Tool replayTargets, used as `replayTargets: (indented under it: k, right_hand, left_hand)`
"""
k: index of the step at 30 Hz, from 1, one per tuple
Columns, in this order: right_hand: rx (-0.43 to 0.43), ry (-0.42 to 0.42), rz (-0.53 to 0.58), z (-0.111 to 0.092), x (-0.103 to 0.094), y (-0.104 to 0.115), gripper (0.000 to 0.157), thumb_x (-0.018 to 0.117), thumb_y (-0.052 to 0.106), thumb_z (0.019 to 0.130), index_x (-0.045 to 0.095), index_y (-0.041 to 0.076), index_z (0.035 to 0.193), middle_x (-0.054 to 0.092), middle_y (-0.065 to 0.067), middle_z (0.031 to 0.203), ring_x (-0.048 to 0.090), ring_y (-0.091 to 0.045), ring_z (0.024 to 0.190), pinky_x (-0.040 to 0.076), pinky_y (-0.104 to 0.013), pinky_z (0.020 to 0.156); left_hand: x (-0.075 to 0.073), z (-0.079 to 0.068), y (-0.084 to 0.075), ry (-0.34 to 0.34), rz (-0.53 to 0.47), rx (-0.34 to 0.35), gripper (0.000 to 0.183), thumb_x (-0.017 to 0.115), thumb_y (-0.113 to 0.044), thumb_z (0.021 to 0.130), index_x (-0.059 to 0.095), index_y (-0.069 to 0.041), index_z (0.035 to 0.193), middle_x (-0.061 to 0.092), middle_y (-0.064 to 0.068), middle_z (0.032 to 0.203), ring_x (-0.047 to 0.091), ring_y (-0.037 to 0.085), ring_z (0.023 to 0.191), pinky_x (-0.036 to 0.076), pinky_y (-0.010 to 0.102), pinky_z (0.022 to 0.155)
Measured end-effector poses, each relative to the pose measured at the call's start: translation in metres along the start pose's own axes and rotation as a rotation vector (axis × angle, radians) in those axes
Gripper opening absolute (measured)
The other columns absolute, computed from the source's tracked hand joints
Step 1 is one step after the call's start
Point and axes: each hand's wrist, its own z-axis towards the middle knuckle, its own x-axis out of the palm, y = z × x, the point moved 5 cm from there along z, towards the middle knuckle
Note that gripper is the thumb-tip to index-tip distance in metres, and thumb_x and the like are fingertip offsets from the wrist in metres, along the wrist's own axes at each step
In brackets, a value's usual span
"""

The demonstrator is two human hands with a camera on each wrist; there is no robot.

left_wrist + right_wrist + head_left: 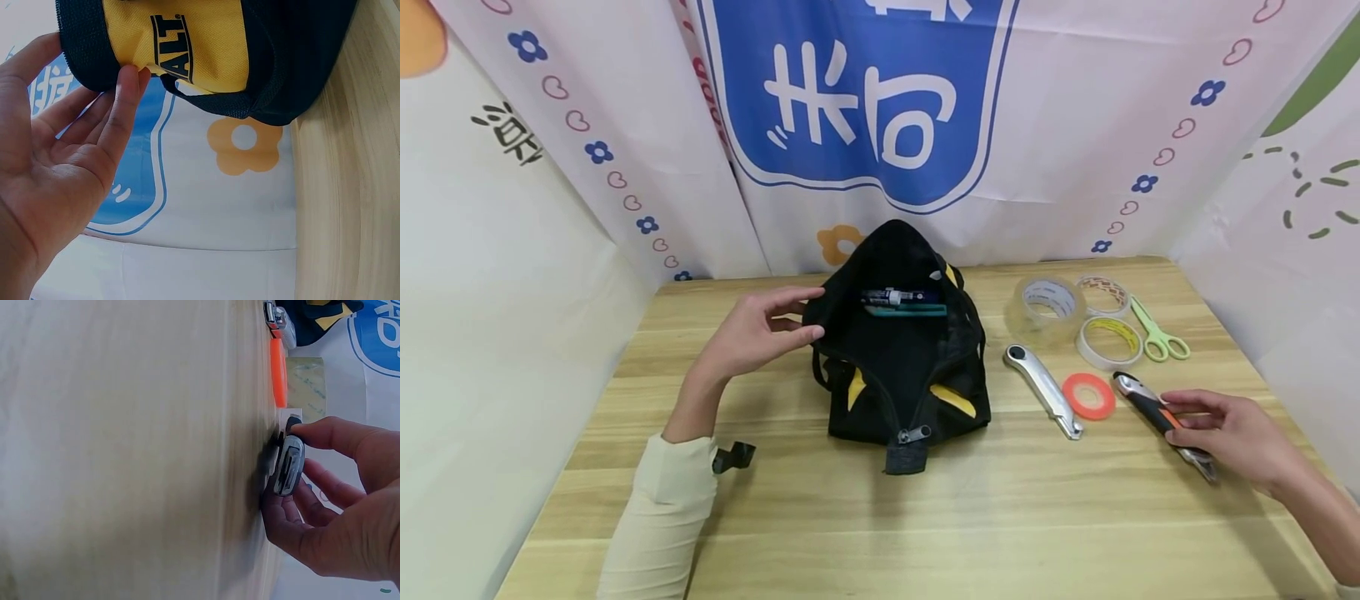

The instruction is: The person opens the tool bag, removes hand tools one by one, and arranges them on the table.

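A black and yellow tool bag (902,358) stands unzipped at the middle of the table, and a marker (891,297) and a teal-handled item (910,311) lie inside it. My left hand (760,329) pinches the left edge of its mouth between thumb and fingers; yellow fabric with lettering (178,44) shows there in the left wrist view. Over on the right, my right hand (1240,433) grips a black, silver and orange utility knife (1153,412), thumb on one side and fingers on the other. The right wrist view shows the knife's silver end (289,467) close over the tabletop.
Left of my right hand lie a silver box cutter (1041,387) and an orange tape roll (1088,396). Behind them sit a wide clear tape roll (1026,321), two narrower rolls (1105,354) and green scissors (1150,333). A printed cloth (1060,125) hangs at the table's back edge.
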Motion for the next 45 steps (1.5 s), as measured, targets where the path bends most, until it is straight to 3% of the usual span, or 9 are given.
replayTargets:
  k: [4,7,14,18,22,26,38,40,45]
  right_hand:
    - [0.013,0.012,-0.045,0.002,0.001,0.005,0.067,0.085,0.015,0.094,0.054,-0.012,0.147,0.074,-0.018,0.126,0.063,0.015,0.093,0.060,-0.021,0.072]
    - [0.008,0.010,-0.081,0.003,0.002,0.008,0.071,0.086,0.014,0.092,0.051,-0.013,0.149,0.072,-0.028,0.129,0.062,0.015,0.091,0.060,-0.020,0.071]
    - [-0.019,-0.009,-0.188,0.008,0.003,0.020,0.070,0.085,0.017,0.094,0.051,-0.014,0.148,0.070,-0.034,0.130,0.063,0.014,0.089,0.059,-0.017,0.071]
    - [-0.021,-0.037,-0.276,0.011,0.002,0.033,0.071,0.083,0.028,0.096,0.053,-0.009,0.148,0.069,-0.033,0.132,0.076,-0.019,0.101,0.056,-0.019,0.071]
    - [-0.045,-0.055,-0.298,0.018,0.004,0.053,0.070,0.079,0.033,0.099,0.054,-0.007,0.150,0.068,-0.034,0.134,0.071,-0.048,0.114,0.057,-0.026,0.072]
    - [-0.108,-0.073,-0.270,0.027,0.009,0.080,0.066,0.077,0.032,0.101,0.055,-0.004,0.150,0.069,-0.032,0.133,0.069,-0.048,0.117,0.058,-0.026,0.072]
    - [-0.309,-0.113,-0.117,0.053,0.029,0.163,0.056,0.079,0.024,0.100,0.059,0.002,0.148,0.068,-0.021,0.140,0.067,-0.038,0.122,0.049,0.001,0.086]
    - [-0.341,-0.111,-0.119,0.059,0.034,0.174,0.056,0.080,0.023,0.099,0.061,0.001,0.146,0.068,-0.022,0.140,0.067,-0.039,0.122,0.054,-0.008,0.091]
    - [-0.423,-0.114,-0.136,0.073,0.047,0.199,0.055,0.082,0.019,0.096,0.063,0.002,0.145,0.069,-0.021,0.139,0.069,-0.040,0.123,0.061,-0.049,0.102]
  left_hand:
    - [-0.001,0.000,0.000,0.000,0.002,-0.002,0.052,0.080,-0.013,0.098,0.065,-0.007,0.148,0.066,0.016,0.149,0.068,0.033,0.125,0.058,0.014,0.095]
    - [-0.002,0.000,-0.001,-0.002,0.010,-0.003,0.052,0.080,-0.013,0.098,0.065,-0.007,0.148,0.066,0.016,0.149,0.068,0.033,0.126,0.060,0.018,0.097]
    - [-0.002,-0.001,0.000,-0.001,0.022,-0.016,0.052,0.081,-0.015,0.098,0.066,-0.008,0.148,0.066,0.014,0.149,0.067,0.032,0.126,0.062,0.035,0.103]
    - [-0.002,-0.001,-0.001,0.000,0.024,-0.018,0.052,0.081,-0.015,0.098,0.065,-0.008,0.148,0.066,0.015,0.149,0.067,0.033,0.126,0.062,0.041,0.104]
    - [-0.002,-0.002,-0.002,0.000,0.026,-0.018,0.053,0.081,-0.015,0.098,0.065,-0.008,0.148,0.065,0.015,0.150,0.067,0.033,0.127,0.062,0.044,0.104]
    - [-0.002,-0.002,-0.002,0.000,0.028,-0.018,0.053,0.080,-0.015,0.098,0.065,-0.008,0.148,0.065,0.015,0.150,0.068,0.034,0.127,0.062,0.041,0.104]
    - [-0.001,-0.003,0.001,-0.002,0.009,-0.005,0.052,0.080,-0.014,0.098,0.065,-0.007,0.148,0.066,0.016,0.149,0.068,0.034,0.125,0.062,0.050,0.103]
    - [-0.001,-0.003,0.001,-0.003,0.012,-0.001,0.052,0.080,-0.014,0.098,0.066,-0.007,0.147,0.066,0.015,0.149,0.068,0.033,0.125,0.063,0.046,0.102]
    - [-0.001,-0.003,-0.001,-0.005,0.011,0.007,0.051,0.080,-0.013,0.098,0.065,-0.007,0.147,0.066,0.016,0.148,0.068,0.033,0.125,0.063,0.047,0.102]
